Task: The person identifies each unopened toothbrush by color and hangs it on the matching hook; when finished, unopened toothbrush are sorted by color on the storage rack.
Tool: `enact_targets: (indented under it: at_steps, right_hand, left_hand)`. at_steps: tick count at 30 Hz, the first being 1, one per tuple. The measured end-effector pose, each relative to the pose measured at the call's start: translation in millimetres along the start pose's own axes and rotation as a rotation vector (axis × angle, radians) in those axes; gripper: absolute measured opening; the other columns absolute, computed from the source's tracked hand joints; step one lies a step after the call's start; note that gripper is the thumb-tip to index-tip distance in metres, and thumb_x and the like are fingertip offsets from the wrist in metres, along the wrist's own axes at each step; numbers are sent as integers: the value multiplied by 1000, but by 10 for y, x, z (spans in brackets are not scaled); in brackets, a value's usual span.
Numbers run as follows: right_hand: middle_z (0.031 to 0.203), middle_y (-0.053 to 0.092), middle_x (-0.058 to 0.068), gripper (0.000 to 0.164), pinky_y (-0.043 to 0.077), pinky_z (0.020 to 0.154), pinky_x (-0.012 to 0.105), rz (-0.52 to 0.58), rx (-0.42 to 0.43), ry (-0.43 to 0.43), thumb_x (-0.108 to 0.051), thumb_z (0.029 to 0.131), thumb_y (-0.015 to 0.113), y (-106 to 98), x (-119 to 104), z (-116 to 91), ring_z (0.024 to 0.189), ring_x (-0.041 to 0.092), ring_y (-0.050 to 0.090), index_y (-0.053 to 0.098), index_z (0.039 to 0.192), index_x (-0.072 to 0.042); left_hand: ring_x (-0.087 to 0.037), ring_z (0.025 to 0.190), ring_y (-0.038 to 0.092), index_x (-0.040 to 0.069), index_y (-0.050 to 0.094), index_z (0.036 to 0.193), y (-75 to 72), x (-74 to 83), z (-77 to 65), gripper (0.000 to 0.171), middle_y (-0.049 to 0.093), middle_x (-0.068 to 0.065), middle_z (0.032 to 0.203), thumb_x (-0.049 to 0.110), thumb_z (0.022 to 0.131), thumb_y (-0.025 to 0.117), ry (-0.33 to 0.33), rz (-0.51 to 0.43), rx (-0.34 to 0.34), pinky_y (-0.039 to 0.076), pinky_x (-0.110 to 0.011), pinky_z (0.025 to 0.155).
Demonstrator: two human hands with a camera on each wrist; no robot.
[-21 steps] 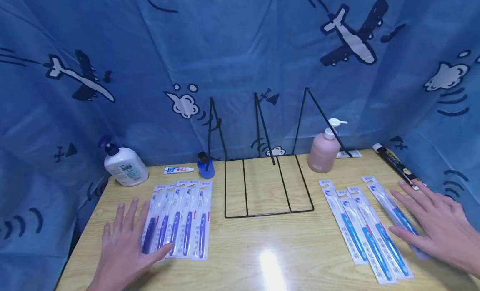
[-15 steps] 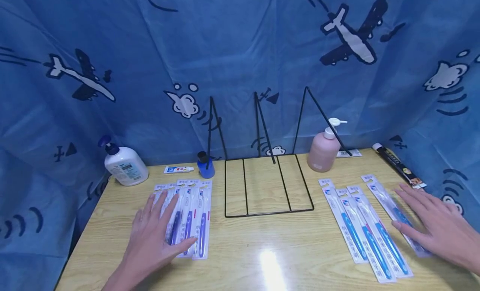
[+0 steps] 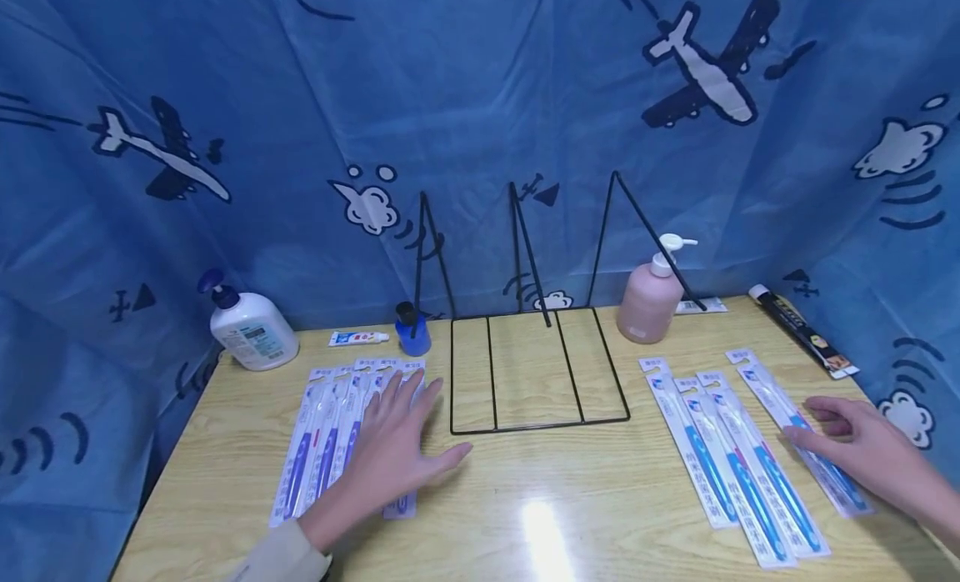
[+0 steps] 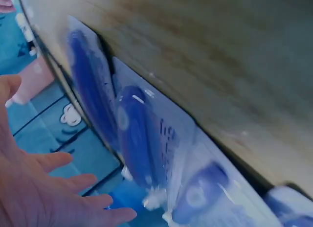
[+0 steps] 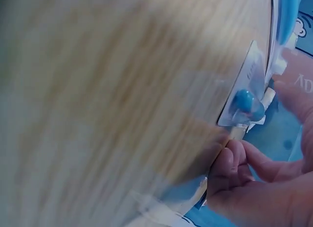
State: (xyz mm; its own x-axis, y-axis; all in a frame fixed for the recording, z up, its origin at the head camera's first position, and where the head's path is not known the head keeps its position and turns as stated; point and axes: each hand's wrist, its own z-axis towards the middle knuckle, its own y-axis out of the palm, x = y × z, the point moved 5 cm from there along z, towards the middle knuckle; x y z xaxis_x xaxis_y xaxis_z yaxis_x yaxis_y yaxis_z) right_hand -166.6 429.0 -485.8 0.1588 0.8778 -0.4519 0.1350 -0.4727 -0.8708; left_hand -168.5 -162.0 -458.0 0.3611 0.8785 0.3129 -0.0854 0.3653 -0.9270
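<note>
My left hand [image 3: 401, 436] hovers palm down with spread fingers over the right part of a row of packaged purple toothbrushes [image 3: 300, 457], covering several packs. The left wrist view shows its extended fingers beside the purple handles [image 4: 132, 129]. On the other side, my right hand [image 3: 862, 449] is at the rightmost packaged blue toothbrush [image 3: 776, 398], its thumb reaching over the pack. Its other fingers curl loosely close to the tabletop, and the right wrist view shows them apart from the blue handle [image 5: 243, 99]. More packaged blue toothbrushes [image 3: 738, 474] lie left of it.
A black wire rack [image 3: 540, 429] stands at the back middle. Around it are a white pump bottle [image 3: 255, 332], a small toothpaste tube [image 3: 358, 338], a blue bottle [image 3: 412, 336], a pink pump bottle [image 3: 648, 307] and a black toothpaste box [image 3: 802, 332]. A blue curtain [image 3: 480, 107] hangs behind.
My left hand has swept right across the purple toothbrushes, uncovering the left ones. My right hand has drawn slightly nearer, and its spread fingers have curled.
</note>
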Motion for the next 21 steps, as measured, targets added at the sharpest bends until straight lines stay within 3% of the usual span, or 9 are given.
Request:
enact_targets:
  at_steps: [4, 8, 16, 21]
  right_hand:
    - [110, 65, 32, 82, 56, 77, 52, 11, 49, -1, -48, 102, 77, -29, 21, 41, 95, 43, 67, 53, 132, 25]
    - [92, 69, 10, 69, 49, 71, 37, 20, 62, 22, -44, 100, 80, -36, 26, 80, 84, 24, 65, 62, 121, 20]
    - [90, 63, 9, 69, 44, 71, 37, 32, -17, 69, -42, 100, 80, -34, -12, 103, 82, 21, 56, 59, 121, 20]
    - [94, 68, 9, 66, 45, 74, 38, 49, -50, 62, -41, 101, 79, -64, -22, 96, 85, 19, 60, 61, 121, 19]
  left_hand:
    - [-56, 157, 25, 10, 50, 164, 114, 7, 127, 101, 36, -25, 171, 77, 92, 68, -29, -13, -54, 19, -83, 117]
    - [-57, 159, 19, 11, 45, 167, 209, -35, 171, 102, 29, -26, 173, 79, 93, 64, -72, -2, -124, 10, -85, 117]
    - [-60, 157, 20, 14, 49, 165, 321, -97, 174, 94, 32, -28, 171, 74, 96, 66, -117, -6, -141, 5, -86, 116]
    - [-60, 157, 20, 18, 48, 166, 352, -96, 193, 89, 30, -27, 172, 71, 98, 65, -116, 2, -160, 7, -87, 115]
